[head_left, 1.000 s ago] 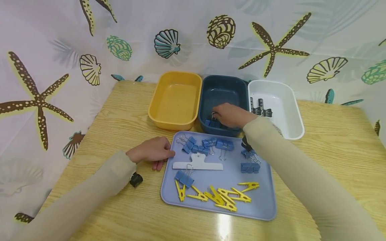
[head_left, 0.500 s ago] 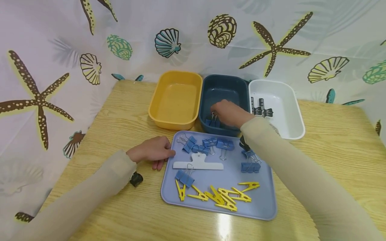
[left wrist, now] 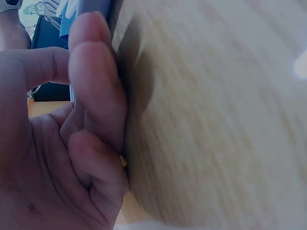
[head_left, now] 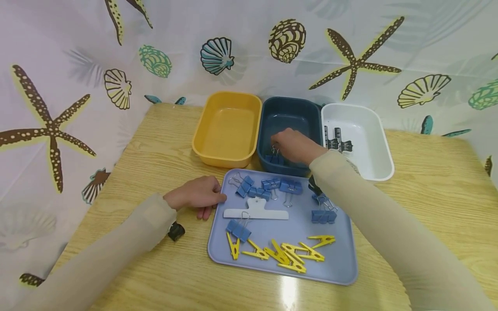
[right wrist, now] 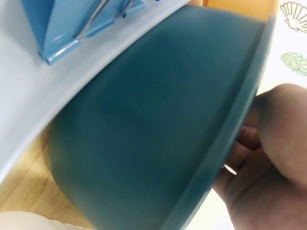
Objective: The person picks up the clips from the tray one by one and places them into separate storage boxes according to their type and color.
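at the left edge of the tray (head_left: 334,268), the left hand (head_left: 196,194) rests with fingers loosely curled and together. a yellow bin (head_left: 229,134) stands toward the tabletop's (head_left: 155,142) far edge. on the tray, blue binder clips (head_left: 244,185) gather mostly by the far edge, a white clip (head_left: 256,213) lies left of centre, and yellow pegs (head_left: 280,253) line the near edge. the right hand (head_left: 293,144) reaches into the navy bin (head_left: 289,123), fingers bent beside wire handles of clips at its near left corner; whether they pinch one, i cannot tell. setting a blue clip down seems the step; next calls for freeing the fingers and lifting clear. rightmost, the white bin (head_left: 362,138) holds black clips (head_left: 346,146).
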`<state>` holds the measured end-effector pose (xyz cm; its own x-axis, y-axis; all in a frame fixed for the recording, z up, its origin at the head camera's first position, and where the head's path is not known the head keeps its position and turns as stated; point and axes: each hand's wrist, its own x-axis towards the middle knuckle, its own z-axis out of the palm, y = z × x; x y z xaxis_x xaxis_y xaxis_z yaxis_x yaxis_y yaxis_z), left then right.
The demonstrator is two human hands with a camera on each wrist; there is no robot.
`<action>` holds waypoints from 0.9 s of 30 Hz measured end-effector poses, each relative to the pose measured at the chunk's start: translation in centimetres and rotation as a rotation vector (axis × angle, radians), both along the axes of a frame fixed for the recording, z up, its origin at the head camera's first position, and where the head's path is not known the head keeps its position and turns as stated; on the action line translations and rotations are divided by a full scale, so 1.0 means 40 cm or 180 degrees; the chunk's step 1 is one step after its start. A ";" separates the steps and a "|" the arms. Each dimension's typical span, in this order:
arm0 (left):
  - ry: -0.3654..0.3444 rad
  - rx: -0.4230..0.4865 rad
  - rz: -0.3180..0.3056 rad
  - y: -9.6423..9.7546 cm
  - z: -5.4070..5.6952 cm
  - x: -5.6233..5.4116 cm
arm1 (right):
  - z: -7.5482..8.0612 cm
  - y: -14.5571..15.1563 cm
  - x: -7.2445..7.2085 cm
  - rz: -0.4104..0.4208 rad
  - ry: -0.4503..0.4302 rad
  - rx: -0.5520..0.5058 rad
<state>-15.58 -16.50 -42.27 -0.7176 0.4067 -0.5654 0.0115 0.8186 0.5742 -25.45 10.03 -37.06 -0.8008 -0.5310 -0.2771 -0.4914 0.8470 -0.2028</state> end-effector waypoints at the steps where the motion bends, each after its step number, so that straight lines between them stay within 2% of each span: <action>1: 0.0001 -0.0005 -0.0002 0.001 0.000 0.000 | 0.000 0.001 0.001 -0.0020 -0.0019 -0.0012; 7: 0.0014 -0.0024 -0.0025 0.004 0.002 0.002 | -0.003 0.011 0.003 -0.0068 -0.0036 -0.0071; 12: -0.0053 0.0043 -0.0037 0.003 0.004 0.000 | 0.004 0.016 0.007 -0.0038 0.0073 -0.0094; 18: -0.0085 0.0084 -0.0071 0.004 0.006 -0.004 | 0.020 0.031 0.024 -0.0081 0.0146 -0.0192; 27: 0.0035 -0.0101 -0.0122 0.009 0.011 0.002 | 0.039 0.057 0.061 -0.0098 0.0295 -0.0352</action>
<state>-15.48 -16.13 -41.82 -0.7080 0.4160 -0.5706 0.0495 0.8353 0.5476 -23.01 12.31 -35.51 -0.8365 -0.5291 -0.1425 -0.4866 0.8368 -0.2508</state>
